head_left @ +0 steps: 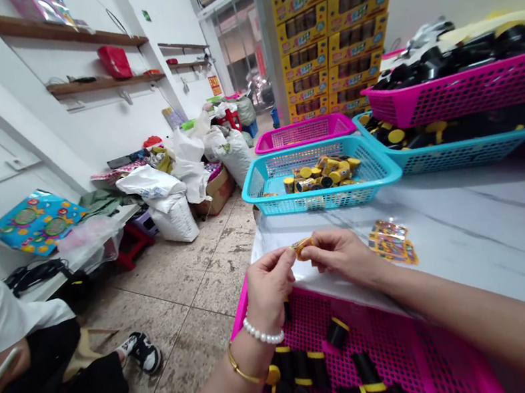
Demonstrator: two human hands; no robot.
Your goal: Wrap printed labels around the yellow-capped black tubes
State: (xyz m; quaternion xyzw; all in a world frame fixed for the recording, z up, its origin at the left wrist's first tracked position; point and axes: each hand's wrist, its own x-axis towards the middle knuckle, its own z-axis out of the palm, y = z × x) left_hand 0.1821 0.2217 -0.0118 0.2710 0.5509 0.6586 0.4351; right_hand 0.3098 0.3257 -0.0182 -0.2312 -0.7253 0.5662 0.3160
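Observation:
My left hand point(267, 290), with a pearl bracelet and a gold bangle at the wrist, pinches one end of a small yellow-orange printed label point(303, 244). The fingertips of my right hand point(341, 256) are closed on its other end. More printed labels point(392, 242) lie flat on the white marbled table, just right of my right hand. Below both hands is a pink mesh basket point(423, 358) holding several black tubes with yellow caps point(337, 332). Whether a tube sits inside the held label cannot be made out.
Beyond my hands, a blue basket point(322, 201) holds yellow-wrapped tubes point(334, 170). An overhanging pink basket point(467, 89) of black parts rests on another blue basket point(468, 153). Stacked yellow boxes point(330, 35) stand behind. At left sits a person point(5, 323) with a phone.

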